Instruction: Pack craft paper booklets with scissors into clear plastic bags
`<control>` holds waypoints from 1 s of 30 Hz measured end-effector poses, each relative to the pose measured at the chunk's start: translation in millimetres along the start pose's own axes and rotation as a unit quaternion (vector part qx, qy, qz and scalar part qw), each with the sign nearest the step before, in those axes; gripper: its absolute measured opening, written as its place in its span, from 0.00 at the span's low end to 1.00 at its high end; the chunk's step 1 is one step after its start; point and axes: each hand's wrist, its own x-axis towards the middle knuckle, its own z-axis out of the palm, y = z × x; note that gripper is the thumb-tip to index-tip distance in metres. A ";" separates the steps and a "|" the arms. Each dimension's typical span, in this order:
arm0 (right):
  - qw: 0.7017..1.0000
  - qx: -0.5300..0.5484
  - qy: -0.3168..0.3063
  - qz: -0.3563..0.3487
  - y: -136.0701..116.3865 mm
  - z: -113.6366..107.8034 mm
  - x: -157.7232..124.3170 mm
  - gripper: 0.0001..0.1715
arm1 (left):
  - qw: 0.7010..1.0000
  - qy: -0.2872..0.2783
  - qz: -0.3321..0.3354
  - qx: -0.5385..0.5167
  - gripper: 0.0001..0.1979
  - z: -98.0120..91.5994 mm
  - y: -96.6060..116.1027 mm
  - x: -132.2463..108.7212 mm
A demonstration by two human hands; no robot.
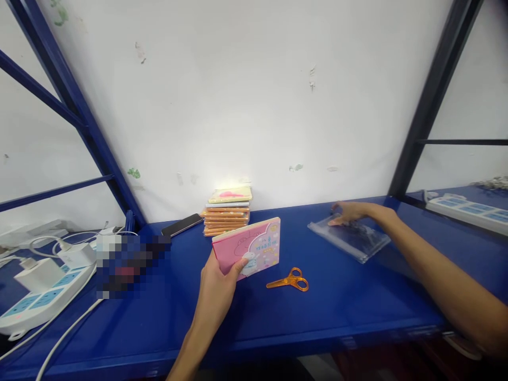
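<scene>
My left hand (pixel 223 280) is closed around the lower left of a small pink booklet (pixel 260 254), thumb across its cover. The booklet is held tilted above the blue table, its cover showing a cartoon figure and blue lettering. At the right, my right hand (pixel 349 212) rests on a clear plastic zip bag (pixel 357 241) lying flat, its thumb and forefinger apart; the other fingers are partly hidden. Orange plastic scissors (pixel 290 280) lie on the table between the hands, just right of the booklet.
Behind the booklet stands a stack of thin wrapped booklets (pixel 227 214), near the wall. A black phone (pixel 181 226) lies left of it. On the left are a white power strip (pixel 47 296) with plugs, loose cables and a blurred-out patch. Blue rack posts (pixel 83 127) rise at both sides.
</scene>
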 end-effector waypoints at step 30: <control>0.878 0.426 -0.048 -0.212 -195.4 28.8 -100.0 0.15 | 0.947 0.232 0.144 0.172 0.21 -29.9 63.3 -31.6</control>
